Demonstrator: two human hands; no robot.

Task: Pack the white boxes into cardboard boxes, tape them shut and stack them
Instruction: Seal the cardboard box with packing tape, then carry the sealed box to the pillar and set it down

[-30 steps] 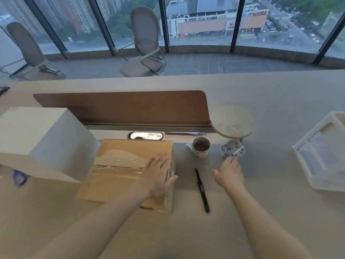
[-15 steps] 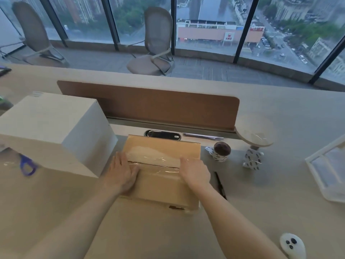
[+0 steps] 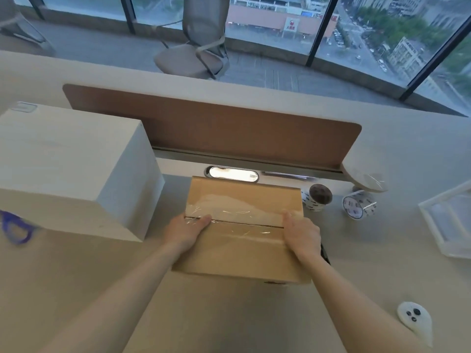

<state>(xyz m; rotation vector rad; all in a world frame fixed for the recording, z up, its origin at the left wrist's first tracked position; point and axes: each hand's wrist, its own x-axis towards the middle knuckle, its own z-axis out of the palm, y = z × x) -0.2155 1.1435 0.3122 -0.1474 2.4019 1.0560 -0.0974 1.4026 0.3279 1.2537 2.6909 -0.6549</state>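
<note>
head | right hand (image 3: 302, 233) has joined left hand (image 3: 187, 229) | both on cardboard box (image 3: 242, 253)

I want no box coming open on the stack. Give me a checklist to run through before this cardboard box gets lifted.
1. Top seam of the cardboard box covered by clear tape: ok.
2. Ends of the strip pressed down at both sides: cannot tell, the hands cover them.
3. Hands placed, left hand and right hand on opposite ends of the box: ok.
4. Box top free of the tape roll, which stands on the desk beside the cup: ok.
5. A stack to set it on: cannot tell, none in view.
</note>
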